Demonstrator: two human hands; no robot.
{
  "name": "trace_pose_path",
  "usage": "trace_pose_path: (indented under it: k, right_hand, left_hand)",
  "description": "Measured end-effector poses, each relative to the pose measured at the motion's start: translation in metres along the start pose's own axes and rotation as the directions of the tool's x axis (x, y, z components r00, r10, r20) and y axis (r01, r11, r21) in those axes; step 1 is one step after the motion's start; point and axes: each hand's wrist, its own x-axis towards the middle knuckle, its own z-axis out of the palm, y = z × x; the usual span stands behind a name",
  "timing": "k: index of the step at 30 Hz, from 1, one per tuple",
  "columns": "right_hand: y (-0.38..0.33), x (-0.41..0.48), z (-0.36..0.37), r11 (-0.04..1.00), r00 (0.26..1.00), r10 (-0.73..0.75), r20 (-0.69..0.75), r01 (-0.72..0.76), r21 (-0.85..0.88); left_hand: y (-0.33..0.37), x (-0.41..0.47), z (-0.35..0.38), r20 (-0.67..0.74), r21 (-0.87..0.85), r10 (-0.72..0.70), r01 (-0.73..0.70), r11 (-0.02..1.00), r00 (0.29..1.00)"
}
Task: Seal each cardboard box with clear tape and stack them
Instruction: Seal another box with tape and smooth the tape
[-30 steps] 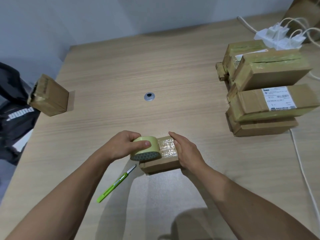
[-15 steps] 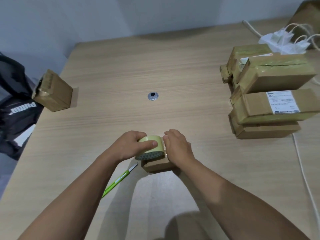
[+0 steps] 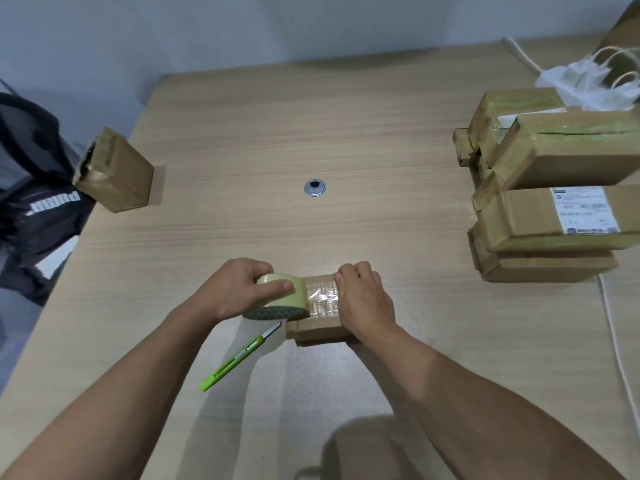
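**Small carton under tape, near edge of counter**

Item 1. Small cardboard box [image 3: 317, 325], flat on the wooden counter [image 3: 346, 140], near the person's edge, at centre. A strip of clear tape [image 3: 322, 297] lay wrinkled across its top face.

Item 2. Tape roll [image 3: 280, 299], yellowish with a dark core, stood on edge over the left end of the box. The left hand [image 3: 239, 289] held it, fingers [image 3: 277, 288] clamped around the roll with the thumb across its near face.

Item 3. Right hand [image 3: 363, 299], curled over the right end of the box, fingers pressed down together onto the tape and the carton's far edge.

Item 4. Green utility knife [image 3: 239, 360], lying on the counter just left of the box, blade end pointing toward it.

Item 5. Stack of cardboard boxes [image 3: 554, 202], at the right side of the counter, well apart from the work; one bore a white shipping label [image 3: 585, 211].

Item 6. Single box [image 3: 117, 171], tilted, at the far left edge of the counter.

Item 7. Round metal grommet [image 3: 314, 187], set in the counter beyond the hands.
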Motion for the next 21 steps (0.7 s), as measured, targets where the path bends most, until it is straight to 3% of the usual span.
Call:
trace_pose_path:
  k: [8,12,18,21]
  right_hand:
    - [0.001,0.001,0.000,1.000,1.000,0.002,0.000,-0.002,-0.016]
    - [0.003,0.000,0.000,1.000,1.000,-0.008,-0.023,0.008,-0.008]
    - [0.004,-0.001,-0.001,1.000,1.000,-0.003,-0.015,0.003,-0.005]
    - [0.004,-0.001,-0.002,1.000,1.000,0.009,-0.007,-0.009,-0.009]
  left_hand:
    - [-0.006,0.000,-0.008,0.011,0.298,-0.029,0.024,0.954,1.000]
    - [-0.011,0.001,-0.007,0.005,0.480,-0.072,0.061,0.875,0.997]
    - [-0.030,0.006,0.006,0.044,0.498,-0.147,0.106,0.861,0.988]
    - [-0.044,0.009,0.018,0.060,0.385,-0.186,0.149,0.911,0.981]
